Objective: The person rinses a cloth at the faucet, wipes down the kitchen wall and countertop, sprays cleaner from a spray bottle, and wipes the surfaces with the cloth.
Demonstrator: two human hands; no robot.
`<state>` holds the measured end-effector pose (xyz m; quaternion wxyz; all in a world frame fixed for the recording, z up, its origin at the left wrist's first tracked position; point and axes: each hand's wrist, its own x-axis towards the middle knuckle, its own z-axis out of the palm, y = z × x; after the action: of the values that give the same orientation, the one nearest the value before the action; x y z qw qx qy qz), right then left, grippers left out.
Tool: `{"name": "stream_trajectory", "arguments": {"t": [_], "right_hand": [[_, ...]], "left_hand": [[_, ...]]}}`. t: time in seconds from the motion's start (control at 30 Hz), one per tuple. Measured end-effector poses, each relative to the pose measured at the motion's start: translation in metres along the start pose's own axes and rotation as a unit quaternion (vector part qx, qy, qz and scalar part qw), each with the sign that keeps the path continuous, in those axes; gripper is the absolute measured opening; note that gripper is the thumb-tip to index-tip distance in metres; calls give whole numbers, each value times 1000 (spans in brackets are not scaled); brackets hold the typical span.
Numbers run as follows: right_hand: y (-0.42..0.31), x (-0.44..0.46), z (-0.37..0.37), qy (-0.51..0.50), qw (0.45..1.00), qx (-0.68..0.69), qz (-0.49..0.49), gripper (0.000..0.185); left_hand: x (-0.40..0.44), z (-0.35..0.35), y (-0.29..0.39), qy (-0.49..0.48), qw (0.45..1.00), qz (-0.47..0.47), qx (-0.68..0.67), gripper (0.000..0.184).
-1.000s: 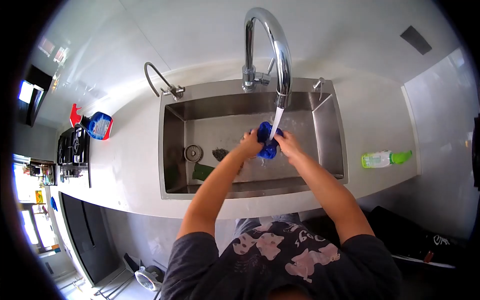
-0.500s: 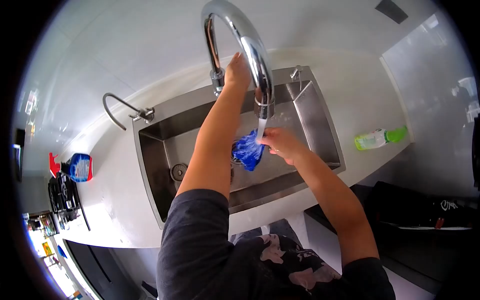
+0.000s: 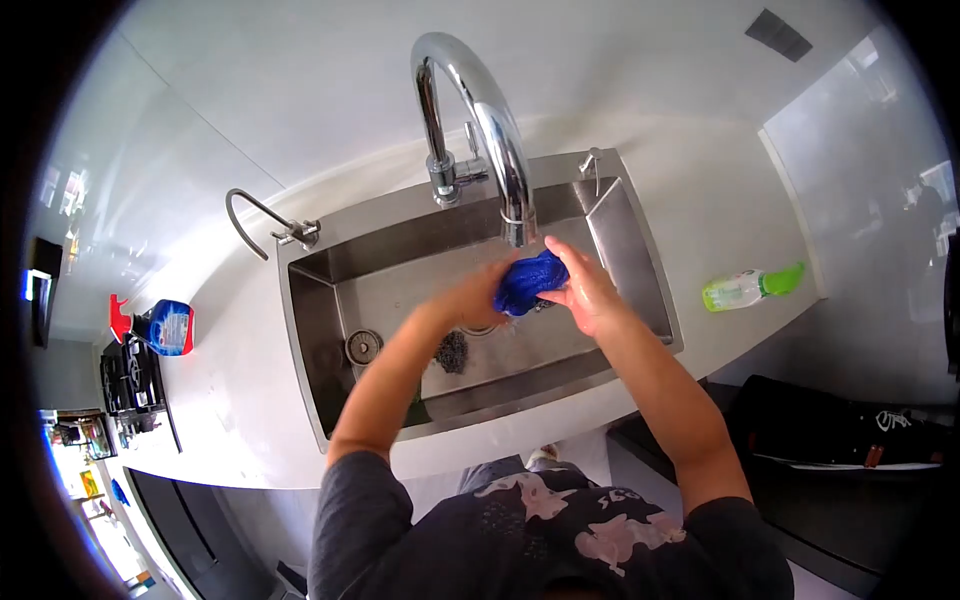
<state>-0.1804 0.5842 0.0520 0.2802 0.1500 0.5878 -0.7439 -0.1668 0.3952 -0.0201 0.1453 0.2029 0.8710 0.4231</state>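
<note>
The hands [image 3: 588, 295] hold a blue cloth [image 3: 530, 283] over the sink [image 3: 390, 292].

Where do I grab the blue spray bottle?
I'd wrap your hand around the neck of the spray bottle, just under the red trigger, because it looks narrower than the body. Come from the sink side, since the stove is near the other side.
</note>
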Motion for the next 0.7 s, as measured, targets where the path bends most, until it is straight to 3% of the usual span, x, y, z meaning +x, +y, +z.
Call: {"name": "stream_trajectory", "arguments": {"t": [0.03,0.07,0.13,0.23,0.33,0.4,0.43,0.5,0.53,0.57,0.63,0.67,0.7], "right_hand": [[2,-2,0,-11,1000,22,-9,46],[2,-7,3,-12,999,51,0,45],[16,-9,-5,-60,993,102,-11,35],[30,-15,-32,-108,971,207,-49,18],[70,12,-79,-69,990,13,-119,35],[85,33,-94,-117,993,14,-20,56],[78,31,-91,-168,978,116,46,66],[49,27,-89,-343,928,90,111,74],[33,17,-90,-355,915,69,178,78],[26,20,-96,-369,910,60,179,78],[18,27,-107,-526,789,191,254,75],[14,28,-111,-538,781,184,257,75],[7,28,-116,-544,790,150,239,72]], "left_hand": [[-9,18,11,34,984,13,-175,80],[-13,30,18,36,984,19,-172,80],[-11,50,29,114,919,-29,-377,65],[-14,55,35,140,897,-26,-418,63],[-14,50,48,168,891,-45,-420,61],[-12,47,63,163,883,-49,-437,59],[-13,49,72,158,870,-68,-461,57],[-5,53,92,179,844,-77,-499,56],[-2,57,101,191,813,-94,-542,56],[1,60,108,199,801,-105,-555,56],[8,63,110,213,829,-125,-501,57],[8,64,102,210,855,-151,-449,57],[12,74,60,218,938,-186,-194,55]]}}
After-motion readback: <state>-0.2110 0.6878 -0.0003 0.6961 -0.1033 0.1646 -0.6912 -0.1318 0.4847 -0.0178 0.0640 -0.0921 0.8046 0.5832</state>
